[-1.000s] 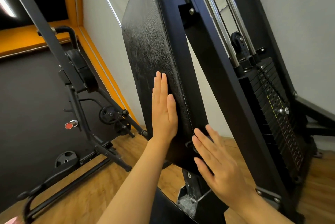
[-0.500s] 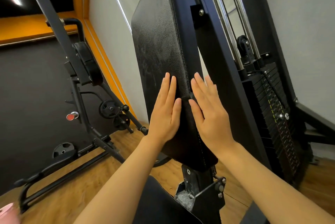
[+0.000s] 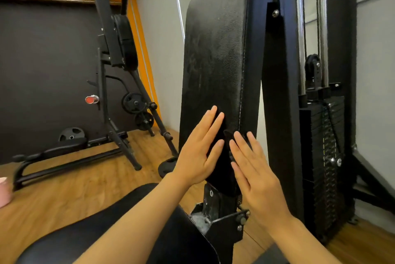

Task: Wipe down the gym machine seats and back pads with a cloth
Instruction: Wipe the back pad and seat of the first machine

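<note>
My left hand [image 3: 197, 152] lies flat, fingers straight, on the lower front of the upright back pad [image 3: 213, 60] at frame centre. My right hand [image 3: 254, 169], likewise spread, presses its stitched side edge. A dark cloth [image 3: 227, 135] appears bunched between them. The seat [image 3: 128, 231] sits lower centre.

No readable text; weight stack [image 3: 324, 157] markings perhaps numbers, too blurred.

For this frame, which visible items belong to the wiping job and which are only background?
In use: back pad; dark cloth under both hands; left hand; right hand; seat.
Background: weight stack; neighbouring machine; weight plates.
</note>
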A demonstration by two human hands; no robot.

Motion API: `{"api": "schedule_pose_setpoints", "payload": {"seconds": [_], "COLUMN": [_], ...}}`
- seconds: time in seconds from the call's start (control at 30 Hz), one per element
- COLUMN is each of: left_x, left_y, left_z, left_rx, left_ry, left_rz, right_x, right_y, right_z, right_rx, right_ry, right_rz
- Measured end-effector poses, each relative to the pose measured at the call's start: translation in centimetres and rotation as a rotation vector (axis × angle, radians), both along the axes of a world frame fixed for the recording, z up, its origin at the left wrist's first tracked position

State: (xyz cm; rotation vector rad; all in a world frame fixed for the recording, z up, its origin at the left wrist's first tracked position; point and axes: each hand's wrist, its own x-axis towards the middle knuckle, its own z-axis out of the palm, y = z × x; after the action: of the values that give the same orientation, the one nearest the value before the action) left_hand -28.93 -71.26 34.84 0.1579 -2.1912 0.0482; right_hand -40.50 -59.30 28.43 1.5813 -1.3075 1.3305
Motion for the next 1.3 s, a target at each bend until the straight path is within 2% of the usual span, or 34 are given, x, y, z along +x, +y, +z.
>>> {"api": "schedule_pose_setpoints", "payload": {"seconds": [0.27, 0.47, 0.77, 0.9, 1.07, 1.3], "left_x": [2.6, 4.9, 12.9, 16.5, 19.3, 21.1], "left_y": [-0.2, -0.6, -1.3, -0.5, 0.2, -3.0], "left_z": [-1.9, -3.0, -3.9, -3.9, -4.1, -2.7], "left_rx": [-0.086, -0.083, -0.051, -0.007, -0.048, -0.077], "left_ry": [-0.042, -0.061, -0.294, -0.337, -0.408, -0.431], "left_rz": [0.066, 0.163, 0.442, 0.518, 0.573, 0.585], "right_x": [-1.0, 0.1, 4.7, 5.9, 7.7, 10.3], "right_y": [2.0, 1.7, -1.8, -3.6, -5.8, -9.7], "right_z": [1.2, 2.9, 4.3, 2.5, 0.8, 0.6], "right_rx": [0.108, 0.095, 0.129, 0.242, 0.383, 0.535], "right_ry": [0.166, 0.182, 0.274, 0.297, 0.306, 0.286], "right_rz": [0.053, 0.095, 0.051, 0.119, 0.213, 0.270]}}
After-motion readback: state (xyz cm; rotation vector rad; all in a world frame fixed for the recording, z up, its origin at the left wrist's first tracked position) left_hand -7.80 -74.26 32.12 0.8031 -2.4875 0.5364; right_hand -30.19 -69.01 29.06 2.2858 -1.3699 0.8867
